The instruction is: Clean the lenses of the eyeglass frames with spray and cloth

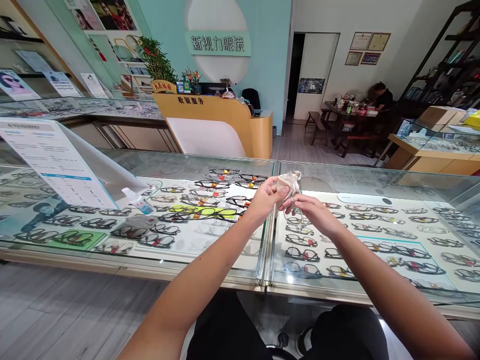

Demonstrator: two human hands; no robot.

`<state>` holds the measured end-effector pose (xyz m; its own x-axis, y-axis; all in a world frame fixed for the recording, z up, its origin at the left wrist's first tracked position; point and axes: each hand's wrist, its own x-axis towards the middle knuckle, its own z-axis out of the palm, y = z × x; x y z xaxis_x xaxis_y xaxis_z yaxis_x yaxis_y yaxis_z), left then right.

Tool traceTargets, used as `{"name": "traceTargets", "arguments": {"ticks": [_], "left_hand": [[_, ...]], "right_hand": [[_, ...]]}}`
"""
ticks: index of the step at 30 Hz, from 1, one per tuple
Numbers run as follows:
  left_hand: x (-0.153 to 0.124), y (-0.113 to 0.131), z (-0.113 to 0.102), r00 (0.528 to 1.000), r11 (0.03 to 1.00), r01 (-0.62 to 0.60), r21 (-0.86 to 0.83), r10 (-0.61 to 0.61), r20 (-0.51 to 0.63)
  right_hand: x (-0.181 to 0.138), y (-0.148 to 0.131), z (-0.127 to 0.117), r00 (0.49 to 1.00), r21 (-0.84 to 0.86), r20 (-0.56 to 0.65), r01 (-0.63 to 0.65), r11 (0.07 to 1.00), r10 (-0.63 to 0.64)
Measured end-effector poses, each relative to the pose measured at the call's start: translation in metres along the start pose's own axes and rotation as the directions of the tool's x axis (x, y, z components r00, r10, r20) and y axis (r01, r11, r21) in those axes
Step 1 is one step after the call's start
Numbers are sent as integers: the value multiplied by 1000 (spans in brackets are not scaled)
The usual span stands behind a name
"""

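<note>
Shop room, head view: mint-green wall (268, 30) on the far side, cashier desk (261, 132) in front of it, and a seated person (383, 97) at a table (375, 118), far right.
Glass counter (180, 276): crosses the near side, two cases meeting at a seam, with rows of eyeglass frames (303, 255) showing left and right.
On the counter, left: folded sign (71, 160), with a small bottle (139, 202) just to its right.
Glasses in hand: a clear, thin-looking pair (296, 218), held over the counter near the seam and partly hidden by fingers.
Left hand (269, 195): thumb and fingers pinch a pale cloth (286, 180) bunched against the glasses.
Right hand (313, 212): fingers bent in and seemingly closed on the glasses; exact contact is too small to tell.
Handling: the glasses look light, smooth and fragile, slim arms probably bending easily; rim or bridge seems the safest hold.
Cloth: looks soft and limp, best pinched through its folds with light pressure.
</note>
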<state>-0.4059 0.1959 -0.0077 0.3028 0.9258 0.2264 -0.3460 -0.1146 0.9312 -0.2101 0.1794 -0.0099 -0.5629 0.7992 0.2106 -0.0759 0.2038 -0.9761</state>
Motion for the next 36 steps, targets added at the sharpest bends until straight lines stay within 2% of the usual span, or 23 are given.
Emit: {"name": "traceTargets", "arguments": {"ticks": [4,9,15,19,23,26,31,36], "left_hand": [[-3,3,1,992,998,59,-34,-54,111],[-2,1,-3,994,999,40,-18,-38,100],[-2,6,-7,991,998,-6,55,-1,136],[-6,13,-1,995,997,-23,73,16,100],[-10,17,7,1000,998,-9,57,8,24],[-10,18,9,999,998,-37,60,39,-36],[-5,15,0,997,994,-71,84,68,33],[0,12,-9,996,998,-56,35,53,75]], "right_hand": [[0,-2,1,1000,31,11,-6,1000,6],[-1,-3,2,1000,56,10,7,998,-8],[0,-5,1,1000,69,-2,13,997,-13],[-1,-5,1,999,42,27,19,999,-20],[-3,-3,2,997,-2,79,18,1000,-18],[-3,-4,3,997,0,74,30,1000,-30],[-3,-12,2,999,-30,28,48,998,-47],[-2,-15,0,998,-42,-7,59,997,-59]]}}
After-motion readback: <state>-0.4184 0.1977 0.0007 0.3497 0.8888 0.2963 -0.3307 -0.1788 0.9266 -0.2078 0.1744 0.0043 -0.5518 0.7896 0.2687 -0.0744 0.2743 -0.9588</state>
